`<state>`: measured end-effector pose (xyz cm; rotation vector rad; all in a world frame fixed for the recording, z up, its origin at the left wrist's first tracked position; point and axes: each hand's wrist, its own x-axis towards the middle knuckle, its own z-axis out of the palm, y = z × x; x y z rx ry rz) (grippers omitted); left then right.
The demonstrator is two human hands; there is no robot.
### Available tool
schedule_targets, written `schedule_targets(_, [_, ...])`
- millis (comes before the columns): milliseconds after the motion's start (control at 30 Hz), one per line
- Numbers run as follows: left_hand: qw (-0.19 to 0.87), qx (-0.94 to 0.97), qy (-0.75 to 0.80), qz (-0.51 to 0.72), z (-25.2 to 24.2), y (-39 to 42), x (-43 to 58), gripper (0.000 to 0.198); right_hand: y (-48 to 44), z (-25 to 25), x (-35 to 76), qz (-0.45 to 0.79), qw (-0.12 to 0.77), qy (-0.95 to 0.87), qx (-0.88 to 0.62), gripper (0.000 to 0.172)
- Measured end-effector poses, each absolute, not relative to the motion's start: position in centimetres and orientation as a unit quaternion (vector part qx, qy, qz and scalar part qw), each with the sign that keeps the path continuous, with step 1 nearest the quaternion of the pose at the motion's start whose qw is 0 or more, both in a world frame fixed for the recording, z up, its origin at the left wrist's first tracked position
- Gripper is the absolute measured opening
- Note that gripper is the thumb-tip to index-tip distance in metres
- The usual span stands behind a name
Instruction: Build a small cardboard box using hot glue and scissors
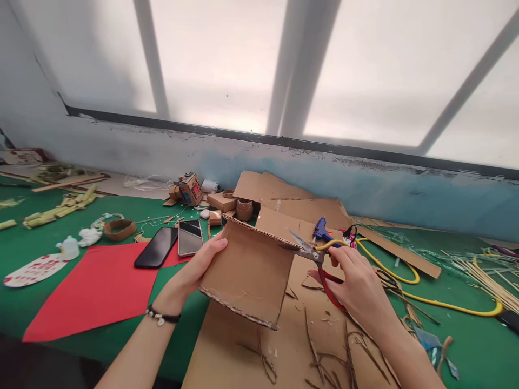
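My left hand [193, 268] grips the left edge of a folded piece of brown cardboard [248, 273] and holds it up above the table. My right hand [357, 283] is closed round the red and yellow handles of a pair of scissors [314, 255]. The scissor blades point left and meet the cardboard's upper right edge. A black bead bracelet sits on my left wrist. Under both hands lies a large flat cardboard sheet [243, 351] strewn with thin cut strips.
On the green table [48, 302] lie a red paper sheet [93, 286], two phones [170, 244], a blue glue gun [322, 231], a yellow cable [446, 305], wooden sticks [486, 278] at right, and cardboard boxes and models [227, 200] by the wall.
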<state>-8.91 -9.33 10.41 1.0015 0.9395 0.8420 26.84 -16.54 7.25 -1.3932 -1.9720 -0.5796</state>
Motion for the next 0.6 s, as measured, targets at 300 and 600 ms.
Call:
schedule_targets(300, [0.68,0.511,0.411,0.328,10.9,-9.3,-8.2,0.079,-16.4,7.9,26.4,-0.26,0.309,-0.759,-0.511,0.034])
schedule_targets(600, [0.698,0.393,0.469,0.373,9.4,-7.5,-8.9,0.066,-16.4,8.2,27.2,-0.159,0.372,-0.728,-0.553,0.036])
